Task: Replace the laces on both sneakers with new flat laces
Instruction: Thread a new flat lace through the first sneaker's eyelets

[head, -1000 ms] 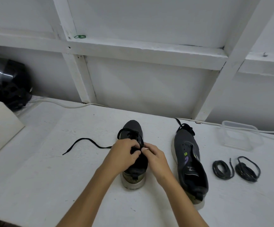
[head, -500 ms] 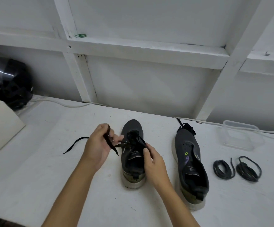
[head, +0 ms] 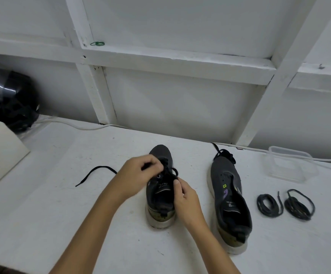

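Two dark grey sneakers stand on the white table (head: 42,224), toes pointing away. The left sneaker (head: 160,202) is between my hands. My left hand (head: 139,175) pinches its black flat lace (head: 168,171) over the eyelets. My right hand (head: 184,196) grips the sneaker's right side near the tongue, thumb against the lace. A loose end of that lace (head: 95,172) trails left on the table. The right sneaker (head: 229,198) stands apart, eyelets bare, with a black lace (head: 224,154) bunched at its toe. Two coiled black laces (head: 285,204) lie to its right.
A clear plastic container (head: 289,165) sits at the back right. A white cable (head: 77,126) runs along the wall. A cream box (head: 0,151) and a black helmet-like object (head: 8,99) are at the far left. White framed wall panels rise behind the table.
My left hand, which had pulled the lace out to the left, has come back over the sneaker's eyelets. My right hand stays at the sneaker's right side.
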Motion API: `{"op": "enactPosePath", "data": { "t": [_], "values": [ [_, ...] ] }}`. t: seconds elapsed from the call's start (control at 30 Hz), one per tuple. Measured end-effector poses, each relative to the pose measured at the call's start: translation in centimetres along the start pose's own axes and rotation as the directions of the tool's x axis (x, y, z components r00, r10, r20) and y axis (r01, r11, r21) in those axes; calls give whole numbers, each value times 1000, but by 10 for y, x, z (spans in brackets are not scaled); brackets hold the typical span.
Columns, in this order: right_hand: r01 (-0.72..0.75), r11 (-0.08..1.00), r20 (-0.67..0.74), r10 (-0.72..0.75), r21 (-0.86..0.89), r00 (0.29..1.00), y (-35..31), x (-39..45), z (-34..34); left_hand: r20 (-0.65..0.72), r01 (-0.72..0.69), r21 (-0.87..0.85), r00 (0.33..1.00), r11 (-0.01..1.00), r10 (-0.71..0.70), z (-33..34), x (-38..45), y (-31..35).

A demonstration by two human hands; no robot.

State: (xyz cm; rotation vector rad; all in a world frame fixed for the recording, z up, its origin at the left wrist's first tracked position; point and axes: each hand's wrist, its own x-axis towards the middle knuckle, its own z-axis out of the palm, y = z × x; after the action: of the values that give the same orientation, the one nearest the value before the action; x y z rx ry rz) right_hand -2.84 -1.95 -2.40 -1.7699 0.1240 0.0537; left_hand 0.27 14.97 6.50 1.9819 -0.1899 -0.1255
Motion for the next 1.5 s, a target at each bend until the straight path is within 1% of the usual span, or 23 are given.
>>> {"op": "enactPosePath", "data": {
  "t": [0.03,0.07,0.1,0.17,0.23,0.33,0.4,0.53,0.6,0.7,0.77,0.83,0.9,0.93,1.0,1.07,1.1,1.17,1.23,1.27,1.37,1.43,1.5],
  "values": [
    [-1,1000,-4,1,1,1000,0,0,0,-29,2,-244,1000,970,-9,-6,-1,5],
    [-2,1000,-3,2,4,1000,-1,-1,0,-56,-1,-466,998,885,-29,-12,0,10],
    [-3,1000,3,3,6,1000,-1,-1,0,-69,-2,-625,996,780,-53,-18,1,12],
    [-2,1000,14,2,5,1000,-1,-2,2,-63,5,-776,994,630,-85,-24,3,15],
    [1,1000,8,-1,7,1000,-1,-3,3,-50,15,-814,994,581,-95,-21,4,13],
    [-12,1000,-11,12,13,1000,-3,-2,0,-73,24,-773,989,634,-126,-14,12,4],
    [0,1000,26,0,0,1000,-6,-1,-3,-117,21,-732,981,681,-156,-15,22,-4],
    [82,990,86,-73,-112,994,-20,12,-7,-223,57,-639,941,767,-256,-24,39,-22],
    [93,979,123,-71,-182,990,-29,21,-11,-250,83,-593,927,801,-281,-25,44,-29],
    [82,966,173,-40,-245,984,-38,34,-16,-322,152,-406,899,901,-297,-24,46,-40],
    [14,986,140,10,-163,990,-42,39,-17,-409,180,-224,875,958,-260,-21,44,-46],
    [-100,995,92,98,21,991,-43,41,-18,-502,187,75,856,979,-125,-14,35,-50],
    [-220,946,129,194,239,972,-43,41,-19,-476,114,332,877,936,62,-7,25,-53],
    [-263,908,154,223,327,962,-42,42,-20,-409,70,376,907,924,98,-4,20,-53],
    [-299,840,172,247,452,954,-41,43,-24,-209,37,357,977,933,41,1,11,-52],
    [-309,795,167,259,522,951,-40,44,-27,-46,58,308,998,950,-46,7,3,-51],
    [-314,779,165,268,543,949,-39,44,-28,-19,65,292,998,954,-62,10,-1,-50],
    [-313,759,142,284,571,948,-35,44,-29,-18,52,347,999,936,-49,17,-6,-50],
    [-302,755,71,322,582,944,-31,42,-31,-45,14,401,999,916,5,20,-7,-49],
    [-302,751,24,356,587,934,-30,41,-31,-57,-2,385,998,923,25,19,-8,-49],
    [-357,729,-66,481,584,874,-26,39,-30,-70,10,229,998,973,6,15,-11,-50],
    [-438,728,-72,552,528,831,-23,37,-29,-85,64,131,995,989,-53,14,-14,-54],
    [-472,729,-80,580,496,811,-19,34,-27,-102,142,82,986,986,-133,12,-14,-59]
  ]
}}
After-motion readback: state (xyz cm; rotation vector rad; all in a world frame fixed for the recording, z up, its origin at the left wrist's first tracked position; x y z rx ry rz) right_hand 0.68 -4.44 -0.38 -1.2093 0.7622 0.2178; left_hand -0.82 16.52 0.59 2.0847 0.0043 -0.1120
